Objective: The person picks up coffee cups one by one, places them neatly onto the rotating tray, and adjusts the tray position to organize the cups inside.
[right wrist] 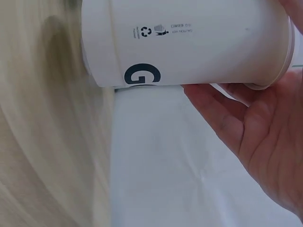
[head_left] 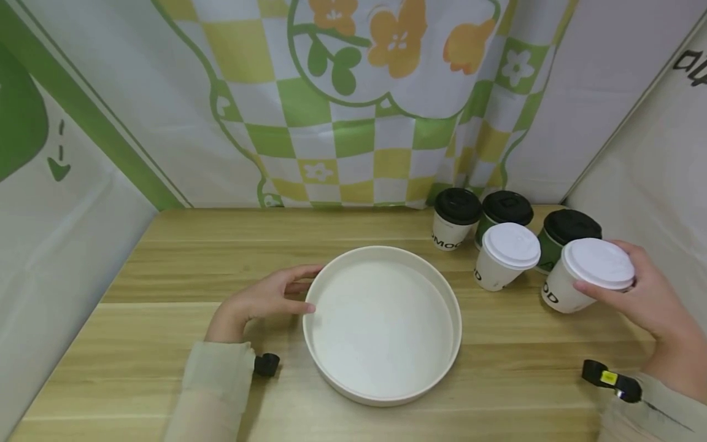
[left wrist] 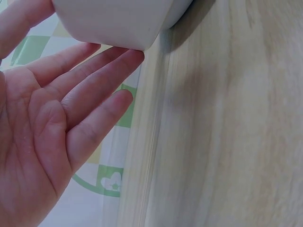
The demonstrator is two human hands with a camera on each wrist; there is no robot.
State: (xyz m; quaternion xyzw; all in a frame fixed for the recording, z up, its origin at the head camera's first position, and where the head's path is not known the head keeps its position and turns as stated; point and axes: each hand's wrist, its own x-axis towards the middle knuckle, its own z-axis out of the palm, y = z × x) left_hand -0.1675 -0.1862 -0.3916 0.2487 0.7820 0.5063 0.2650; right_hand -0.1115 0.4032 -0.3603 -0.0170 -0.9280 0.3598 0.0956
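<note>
We are seeing a plain cream tray [head_left: 383, 325], a streaky yellow-brown tabletop [head_left: 193, 328], two white cups [head_left: 497, 273] with white lids [head_left: 599, 263] and dark lettering [head_left: 551, 294], one white cup [head_left: 450, 231] and two green cups [head_left: 549, 250] with black lids [head_left: 458, 205], and a curtain [head_left: 304, 101] checked green, yellow and white with orange flowers [head_left: 399, 46]

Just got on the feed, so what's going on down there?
A person has a round cream tray in front of them, with the left hand touching its side. The right hand grips a white-lidded cup to the right of the tray. Another white-lidded cup and three black-lidded cups stand nearby on the wooden table.
</note>
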